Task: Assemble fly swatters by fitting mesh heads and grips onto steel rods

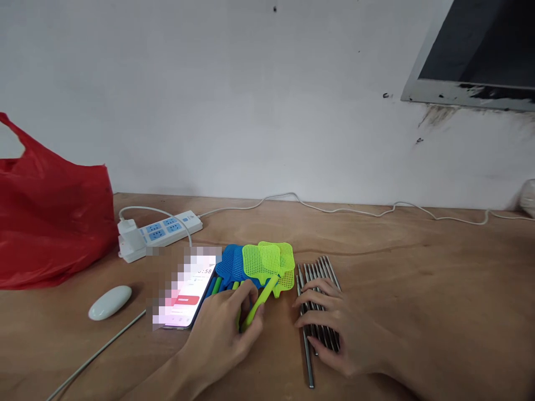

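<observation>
My left hand [228,323] is closed round the handle of a yellow-green fly swatter [266,292], thumb on one side and fingers on the other. Beneath and beyond it, more perforated yellow-green swatter heads [259,260] overlap several blue swatter heads [228,264]. Blue and green handles show partly behind my left hand. To the right, my right hand [330,323] lies with fingers spread across a row of thin metal rods [311,274], covering much of them. One metal rod [307,356] sticks out toward me, left of the row.
A lit phone [190,298] lies left of the swatters. Behind it is a white power strip [167,231] with a plugged-in charger [130,236]; its cord runs along the wall. A white oval object [110,303] and a red plastic bag [54,217] are at left.
</observation>
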